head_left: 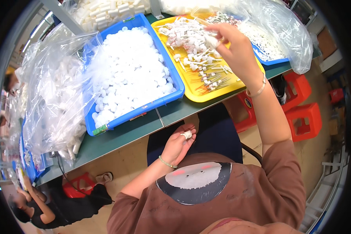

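Note:
My left hand (177,147) rests palm up near my lap, below the table edge. Its fingers are loosely curled and apart, and a white wrapping or small white piece (187,135) shows at the thumb. Over the yellow tray (199,96) my right hand (238,52) reaches down, thumb and fingers drawn together among small white parts with thin stems and wires (183,33). White shows at its fingertips too. What lies between those fingers cannot be made out.
Left of the yellow tray stands a blue tray (142,108) heaped with small white plastic pieces (128,66). Clear plastic bags (52,97) (288,31) flank the trays. Another blue tray (275,61) holds thin white pieces. Red stools (304,121) stand right; a person (39,206) sits lower left.

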Available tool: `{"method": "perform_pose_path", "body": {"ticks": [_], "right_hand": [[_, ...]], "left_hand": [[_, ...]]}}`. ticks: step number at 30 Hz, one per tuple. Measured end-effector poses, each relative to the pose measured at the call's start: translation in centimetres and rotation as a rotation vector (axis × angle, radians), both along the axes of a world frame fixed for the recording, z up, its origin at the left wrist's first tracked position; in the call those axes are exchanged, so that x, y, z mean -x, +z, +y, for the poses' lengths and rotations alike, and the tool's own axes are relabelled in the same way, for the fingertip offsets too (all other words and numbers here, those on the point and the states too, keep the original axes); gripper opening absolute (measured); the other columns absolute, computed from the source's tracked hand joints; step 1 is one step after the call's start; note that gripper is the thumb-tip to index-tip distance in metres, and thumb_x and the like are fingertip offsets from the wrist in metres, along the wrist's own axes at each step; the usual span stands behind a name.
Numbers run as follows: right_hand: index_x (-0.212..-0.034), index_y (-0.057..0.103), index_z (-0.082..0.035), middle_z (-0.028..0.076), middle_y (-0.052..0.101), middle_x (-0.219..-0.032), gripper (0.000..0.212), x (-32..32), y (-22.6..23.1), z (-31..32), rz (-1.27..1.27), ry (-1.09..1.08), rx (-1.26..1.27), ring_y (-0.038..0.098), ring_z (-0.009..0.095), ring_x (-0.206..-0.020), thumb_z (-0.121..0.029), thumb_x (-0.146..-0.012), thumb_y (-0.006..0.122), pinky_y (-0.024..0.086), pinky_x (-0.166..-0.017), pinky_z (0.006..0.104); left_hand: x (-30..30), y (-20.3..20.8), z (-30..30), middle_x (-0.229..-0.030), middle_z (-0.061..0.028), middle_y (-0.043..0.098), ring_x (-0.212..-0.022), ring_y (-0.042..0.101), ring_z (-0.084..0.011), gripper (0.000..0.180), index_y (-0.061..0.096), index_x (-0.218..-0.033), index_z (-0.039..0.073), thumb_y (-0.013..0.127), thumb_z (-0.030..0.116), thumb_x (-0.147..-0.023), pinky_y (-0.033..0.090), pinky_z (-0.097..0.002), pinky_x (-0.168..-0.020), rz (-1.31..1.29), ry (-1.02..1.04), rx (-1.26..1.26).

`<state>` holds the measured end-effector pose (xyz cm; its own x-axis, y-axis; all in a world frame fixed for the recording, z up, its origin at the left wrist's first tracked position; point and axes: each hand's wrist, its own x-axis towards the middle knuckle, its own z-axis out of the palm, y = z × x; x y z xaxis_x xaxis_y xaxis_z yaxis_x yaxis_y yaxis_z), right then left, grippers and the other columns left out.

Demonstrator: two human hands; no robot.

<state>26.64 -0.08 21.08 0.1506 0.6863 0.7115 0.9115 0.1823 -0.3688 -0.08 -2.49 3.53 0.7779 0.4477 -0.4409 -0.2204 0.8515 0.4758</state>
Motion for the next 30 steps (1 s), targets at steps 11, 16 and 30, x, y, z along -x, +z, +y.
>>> {"method": "perform_pose_path", "body": {"ticks": [11, 16, 30], "right_hand": [[-0.095, 0.066, -0.004, 0.011, 0.064, -0.088, 0.024, -0.8, -3.2, -2.6, -0.044, 0.054, 0.494, 0.061, 0.024, -0.078, 0.004, -0.073, 0.059, 0.049, -0.073, 0.0340], [-0.094, 0.065, -0.004, 0.010, 0.062, -0.085, 0.023, -1.5, -2.7, -2.1, -0.036, 0.110, 0.571, 0.060, 0.024, -0.079, 0.004, -0.073, 0.059, 0.049, -0.073, 0.0334], [-0.092, 0.064, -0.003, 0.012, 0.067, -0.085, 0.018, -1.4, -1.4, -3.8, 0.038, 0.136, 0.447, 0.063, 0.030, -0.082, -0.001, -0.075, 0.058, 0.049, -0.077, 0.0344]], "left_hand": [[-0.9, 1.7, 0.3, -0.134, -0.0221, 0.048, -0.123, 0.052, -0.0283, 0.036, 0.041, -0.129, -0.012, 0.044, -0.001, -0.094, 0.046, -0.0309, -0.102, -0.046, -0.103, -0.008], [-0.4, 2.0, 0.8, -0.133, -0.0222, 0.049, -0.121, 0.054, -0.0260, 0.040, 0.038, -0.133, -0.010, 0.045, 0.005, -0.097, 0.048, -0.0300, -0.099, -0.039, -0.135, -0.001], [0.1, 2.1, 0.8, -0.130, -0.0146, 0.055, -0.106, 0.062, -0.0177, 0.036, 0.047, -0.131, -0.002, 0.051, 0.010, -0.097, 0.054, -0.0263, -0.086, -0.180, -0.105, -0.032]]}}
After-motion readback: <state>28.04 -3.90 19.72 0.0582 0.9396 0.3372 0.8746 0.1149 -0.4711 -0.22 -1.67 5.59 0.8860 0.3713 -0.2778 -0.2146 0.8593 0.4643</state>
